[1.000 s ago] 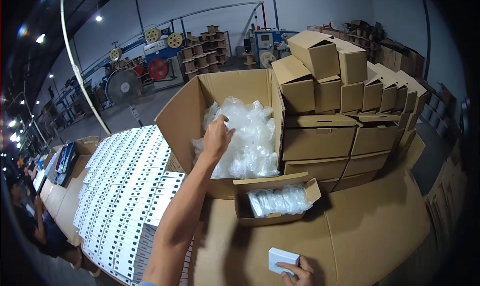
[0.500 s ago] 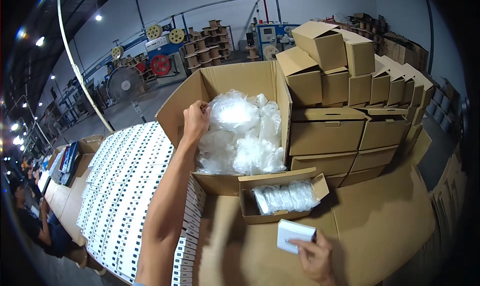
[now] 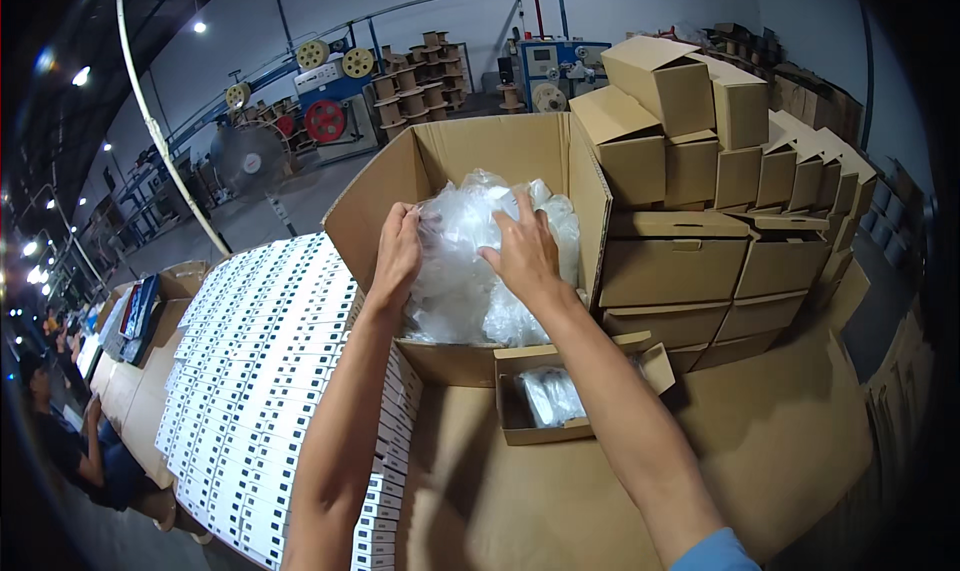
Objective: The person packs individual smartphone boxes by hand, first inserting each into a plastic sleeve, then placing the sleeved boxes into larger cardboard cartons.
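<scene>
My left hand [image 3: 398, 249] is at the left side of a large open carton [image 3: 490, 363], its fingers closed on the edge of a clear plastic bag [image 3: 445, 226]. More crumpled clear bags [image 3: 435, 306] fill the carton. Over the middle of the pile, my right hand [image 3: 527, 249] has its thumb and fingers spread against the plastic. The small white box held earlier does not show; whether it lies within the plastic cannot be made out. Below my right forearm stands a small open cardboard box [image 3: 535, 435] with plastic-wrapped items [image 3: 552, 396] in a row, partly covered by the arm.
White boxes with dark marks [image 3: 250, 391] stand in long rows at left. Folded brown cartons [image 3: 670, 261] are stacked at right beside the large carton. Cardboard [image 3: 760, 451] covers the table. A fan [image 3: 248, 161], machinery and spools stand behind; a person [image 3: 75, 441] sits far left.
My right hand has moved from the front right of the table up into the large carton, and the white box has gone out of sight. My left hand stays at the bags.
</scene>
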### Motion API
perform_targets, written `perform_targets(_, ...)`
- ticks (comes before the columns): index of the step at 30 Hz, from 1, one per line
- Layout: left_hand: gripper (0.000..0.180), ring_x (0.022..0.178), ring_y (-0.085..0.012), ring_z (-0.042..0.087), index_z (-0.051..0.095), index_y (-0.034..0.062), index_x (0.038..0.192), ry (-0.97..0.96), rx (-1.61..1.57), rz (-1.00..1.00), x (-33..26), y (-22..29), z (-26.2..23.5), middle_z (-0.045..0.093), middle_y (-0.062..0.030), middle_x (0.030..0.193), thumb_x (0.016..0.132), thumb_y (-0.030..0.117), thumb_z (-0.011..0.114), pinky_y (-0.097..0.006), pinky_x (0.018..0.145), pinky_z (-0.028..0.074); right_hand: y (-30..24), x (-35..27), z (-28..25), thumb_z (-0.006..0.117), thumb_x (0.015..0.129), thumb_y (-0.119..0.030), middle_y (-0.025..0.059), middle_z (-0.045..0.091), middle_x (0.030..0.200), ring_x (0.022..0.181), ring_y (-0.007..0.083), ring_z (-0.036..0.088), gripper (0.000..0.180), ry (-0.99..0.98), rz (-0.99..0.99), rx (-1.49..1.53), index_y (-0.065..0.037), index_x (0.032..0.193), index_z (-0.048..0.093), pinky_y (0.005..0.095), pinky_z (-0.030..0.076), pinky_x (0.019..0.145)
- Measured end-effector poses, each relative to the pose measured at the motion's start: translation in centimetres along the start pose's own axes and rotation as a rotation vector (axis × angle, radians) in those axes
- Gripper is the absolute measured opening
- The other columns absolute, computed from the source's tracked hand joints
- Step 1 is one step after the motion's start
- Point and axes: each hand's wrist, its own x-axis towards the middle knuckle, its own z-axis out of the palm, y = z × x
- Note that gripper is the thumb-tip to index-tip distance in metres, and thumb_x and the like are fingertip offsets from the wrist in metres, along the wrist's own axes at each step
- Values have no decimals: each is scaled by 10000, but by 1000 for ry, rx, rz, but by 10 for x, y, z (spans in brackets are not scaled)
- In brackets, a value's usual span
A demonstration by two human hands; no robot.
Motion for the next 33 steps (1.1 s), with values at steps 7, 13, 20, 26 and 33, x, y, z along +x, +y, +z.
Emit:
perform_targets(7, 309, 765, -247, 528, 498, -23, 963, 239, 243, 318, 4, -6, -12, 543, -166, 827, 1078, 242, 390, -386, 750, 448, 18, 15, 21, 678, 783, 24, 154, 508, 1304, 1103, 394, 600, 50, -250, 119, -160, 28, 815, 717, 512, 581, 834)
perform_targets(13, 445, 610, -247, 461, 493, -17, 826, 347, 308, 351, 7, 23, -13, 513, -128, 673, 1086, 342, 461, -393, 609, 417, 28, 14, 14, 703, 795, -25, 163, 461, 1350, 1105, 398, 602, 72, -166, 100, -256, 15, 852, 720, 518, 576, 813)
perform_targets(20, 315, 643, -37, 436, 720, 0, 941, -3, -129, 60, -8, 21, -17, 605, 48, 766, 979, 312, 702, -236, 564, 361, 15, 28, -22, 758, 719, -388, 242, 413, 1378, 1181, 407, 579, 641, -148, 270, 176, 35, 1188, 650, 469, 489, 1005)
perform_targets(26, 260, 637, -21, 462, 745, 26, 968, 11, -278, 80, -21, 25, -26, 646, 40, 789, 980, 282, 698, -205, 550, 359, -19, 25, -69, 791, 774, -333, 265, 446, 1326, 1228, 426, 537, 570, -55, 113, 361, 55, 1169, 655, 452, 456, 1049)
perform_targets(33, 249, 589, -5, 436, 740, 41, 924, -34, -302, 137, -59, 60, -21, 595, 63, 712, 1002, 266, 667, -200, 505, 319, -60, -30, -86, 804, 831, -313, 267, 502, 1308, 1153, 400, 582, 421, -13, -95, 418, 1, 1097, 715, 426, 473, 999)
